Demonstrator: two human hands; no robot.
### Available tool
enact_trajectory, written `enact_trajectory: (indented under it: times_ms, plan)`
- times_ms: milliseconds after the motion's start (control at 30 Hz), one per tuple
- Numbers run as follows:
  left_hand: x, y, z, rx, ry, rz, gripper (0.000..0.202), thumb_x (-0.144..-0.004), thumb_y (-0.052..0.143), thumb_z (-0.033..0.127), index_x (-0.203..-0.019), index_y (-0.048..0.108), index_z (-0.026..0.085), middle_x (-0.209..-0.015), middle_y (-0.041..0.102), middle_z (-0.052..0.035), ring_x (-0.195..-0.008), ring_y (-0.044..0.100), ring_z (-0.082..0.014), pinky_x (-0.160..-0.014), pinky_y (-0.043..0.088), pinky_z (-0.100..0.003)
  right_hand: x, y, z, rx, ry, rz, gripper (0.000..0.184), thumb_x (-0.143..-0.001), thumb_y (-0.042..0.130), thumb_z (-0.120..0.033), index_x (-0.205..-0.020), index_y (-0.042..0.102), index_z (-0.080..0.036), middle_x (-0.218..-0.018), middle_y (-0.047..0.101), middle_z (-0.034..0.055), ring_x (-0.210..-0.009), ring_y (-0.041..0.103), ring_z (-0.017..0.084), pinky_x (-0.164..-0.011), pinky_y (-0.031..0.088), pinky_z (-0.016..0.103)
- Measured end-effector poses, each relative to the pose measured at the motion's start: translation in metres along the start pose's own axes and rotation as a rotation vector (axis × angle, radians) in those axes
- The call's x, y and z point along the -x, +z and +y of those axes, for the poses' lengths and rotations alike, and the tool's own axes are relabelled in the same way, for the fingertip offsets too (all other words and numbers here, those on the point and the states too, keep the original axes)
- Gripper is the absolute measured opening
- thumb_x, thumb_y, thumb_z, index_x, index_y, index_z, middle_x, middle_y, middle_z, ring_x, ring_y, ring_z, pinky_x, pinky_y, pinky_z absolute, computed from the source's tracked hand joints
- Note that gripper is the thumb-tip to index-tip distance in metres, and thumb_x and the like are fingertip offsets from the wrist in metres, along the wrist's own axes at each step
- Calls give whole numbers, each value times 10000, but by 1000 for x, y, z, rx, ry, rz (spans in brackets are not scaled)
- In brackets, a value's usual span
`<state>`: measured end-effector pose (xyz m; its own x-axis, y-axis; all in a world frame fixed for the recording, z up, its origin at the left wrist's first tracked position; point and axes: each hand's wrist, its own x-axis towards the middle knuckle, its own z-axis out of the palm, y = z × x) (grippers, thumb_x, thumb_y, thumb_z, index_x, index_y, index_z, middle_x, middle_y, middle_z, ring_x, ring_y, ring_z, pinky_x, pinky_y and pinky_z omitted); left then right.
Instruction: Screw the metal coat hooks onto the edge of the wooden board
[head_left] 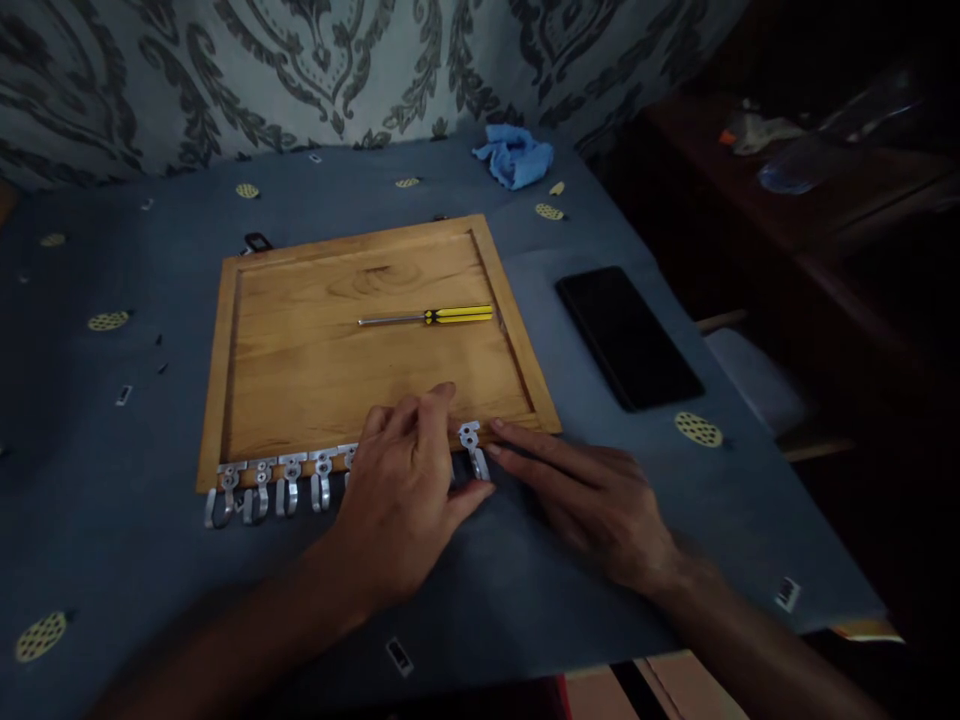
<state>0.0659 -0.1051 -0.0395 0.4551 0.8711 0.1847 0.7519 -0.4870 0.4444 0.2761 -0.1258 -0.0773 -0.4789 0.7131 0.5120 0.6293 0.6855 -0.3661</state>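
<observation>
Two bare hands are seen at the near edge of one rectangular, honey-brown wooden board with a raised frame (352,385). The left hand (405,490) is laid over that edge with its fingers bent and its thumb put out beneath the rightmost hook; whether anything is gripped cannot be told. The right hand (600,500) is held partly closed, its forefinger and middle finger stretched out and their tips set at the edge just beside the same hook; a firm hold cannot be made out.

Along the near edge, silver metal hooks (322,478) are lined up: four are fully shown left of the left hand, a fifth is partly covered by it, and one is seen between the hands. On the panel, one screwdriver with a yellow-and-black handle (461,315) is laid crosswise. To the right, one black rectangular phone (628,338) is placed flat.

The table is covered by a dark blue cloth with yellow dotted oval prints (750,530). One crumpled light-blue rag (516,157) is left near the far edge. Beyond, a pale curtain with dark scrolled motifs (322,70) is hung; the room at right is dimly lit.
</observation>
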Motion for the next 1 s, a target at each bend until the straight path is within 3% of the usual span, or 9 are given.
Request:
enact_trajectory:
  times_ms: [267, 1000]
  plan:
    - [1, -1, 1, 1, 5, 12, 790, -727, 878, 225, -1310, 348, 173, -1124, 714, -97, -1060, 666, -298, -868, 501, -435, -2, -3, -1, 29, 13, 29, 243, -979, 478, -87, -922, 699, -171, -940, 799, 71, -752, 768, 136, -644, 603, 230]
    - [1, -2, 0, 25, 28, -16, 727, -749, 853, 193, -1286, 362, 186, -1102, 708, -81, -1060, 660, -290, -869, 497, -424, -4, -1, -2, 80, -8, 32, 273, -992, 461, -90, -883, 702, -160, -896, 799, 63, -725, 761, 123, -629, 582, 215]
